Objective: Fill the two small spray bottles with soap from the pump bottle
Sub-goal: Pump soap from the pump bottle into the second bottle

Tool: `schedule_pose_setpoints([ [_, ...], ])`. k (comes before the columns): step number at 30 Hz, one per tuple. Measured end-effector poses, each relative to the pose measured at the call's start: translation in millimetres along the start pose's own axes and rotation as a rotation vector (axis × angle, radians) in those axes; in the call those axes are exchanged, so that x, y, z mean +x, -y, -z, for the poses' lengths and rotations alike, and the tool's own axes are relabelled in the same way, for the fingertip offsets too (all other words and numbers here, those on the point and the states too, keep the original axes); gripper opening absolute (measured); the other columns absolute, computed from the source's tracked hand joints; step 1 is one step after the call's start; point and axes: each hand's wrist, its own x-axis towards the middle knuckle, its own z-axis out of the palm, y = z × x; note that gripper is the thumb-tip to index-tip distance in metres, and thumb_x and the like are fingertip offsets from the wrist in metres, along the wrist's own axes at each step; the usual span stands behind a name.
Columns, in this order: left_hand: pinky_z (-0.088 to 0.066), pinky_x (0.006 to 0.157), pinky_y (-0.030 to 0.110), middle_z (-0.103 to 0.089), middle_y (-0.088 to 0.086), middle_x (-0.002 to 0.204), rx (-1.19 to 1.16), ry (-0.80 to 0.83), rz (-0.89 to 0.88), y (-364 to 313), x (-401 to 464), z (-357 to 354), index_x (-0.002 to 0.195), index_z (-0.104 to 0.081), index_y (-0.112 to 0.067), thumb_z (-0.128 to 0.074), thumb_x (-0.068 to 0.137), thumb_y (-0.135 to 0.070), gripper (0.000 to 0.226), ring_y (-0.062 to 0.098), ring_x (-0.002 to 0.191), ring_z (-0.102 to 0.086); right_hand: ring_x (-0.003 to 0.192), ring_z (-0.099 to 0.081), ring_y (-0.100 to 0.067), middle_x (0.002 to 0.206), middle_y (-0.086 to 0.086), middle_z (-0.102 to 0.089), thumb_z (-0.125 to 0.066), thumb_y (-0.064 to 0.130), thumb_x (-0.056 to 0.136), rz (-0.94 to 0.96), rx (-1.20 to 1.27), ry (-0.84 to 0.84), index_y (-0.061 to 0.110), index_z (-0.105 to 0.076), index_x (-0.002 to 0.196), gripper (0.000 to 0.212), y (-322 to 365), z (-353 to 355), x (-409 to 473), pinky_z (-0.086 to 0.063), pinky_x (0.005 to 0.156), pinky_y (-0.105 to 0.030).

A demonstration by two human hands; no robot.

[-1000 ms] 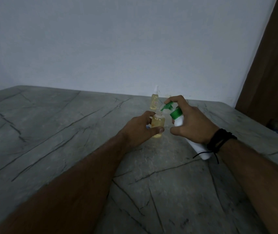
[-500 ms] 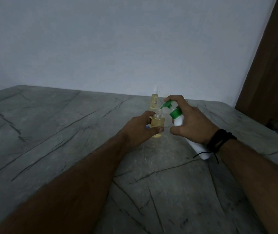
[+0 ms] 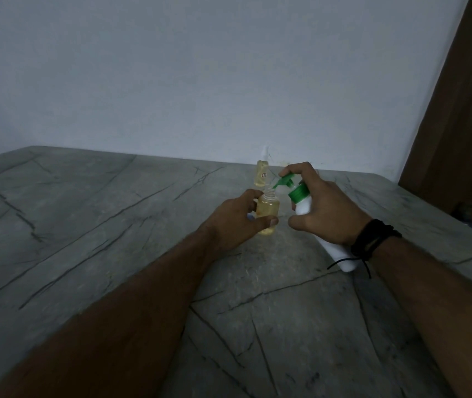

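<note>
Steadying the small clear uncapped spray bottle of yellow soap [image 3: 268, 212] upright on the grey veined stone surface [image 3: 85, 225], left hand [image 3: 239, 222] grips its body so the neck stays put. Right hand [image 3: 326, 208] grips the white pump bottle with green pump head [image 3: 301, 201], tilted to bring its nozzle over that neck, forefinger on the pump. Second small yellow-filled spray bottle [image 3: 262, 173] stands just behind, apparently capped, likely done.

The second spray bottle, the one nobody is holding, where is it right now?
In the head view the capped spray bottle stands upright on the grey table near the wall, just behind the open bottle held by the left hand.
</note>
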Motion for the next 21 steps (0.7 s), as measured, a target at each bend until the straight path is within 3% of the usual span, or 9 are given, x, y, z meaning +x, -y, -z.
schedule_pose_setpoints([
  [13,-0.031,0.067,0.009,-0.058,-0.004,0.126,-0.037,0.012,0.016,-2.2,-1.9,1.1,0.133,-0.042,-0.031,-0.065,0.079,-0.058,0.065,0.003,0.093,-0.05,0.065,-0.061,-0.011,0.078,0.005,-0.064,-0.076,0.004,0.07,-0.008,-0.004,0.004,0.031,-0.044,0.128,0.071,-0.6,-0.3,-0.3,-0.048,0.058,-0.023],
  [21,-0.039,0.083,0.025,-0.057,0.0,0.129,-0.039,0.024,0.044,-6.8,-3.5,2.4,0.137,-0.039,-0.027,-0.066,0.08,-0.055,0.068,0.013,0.108,-0.053,0.066,-0.062,-0.013,0.079,0.003,-0.064,-0.076,0.005,0.07,-0.017,0.007,0.011,0.032,-0.044,0.128,0.072,-0.2,-0.2,-0.4,-0.05,0.062,-0.03],
])
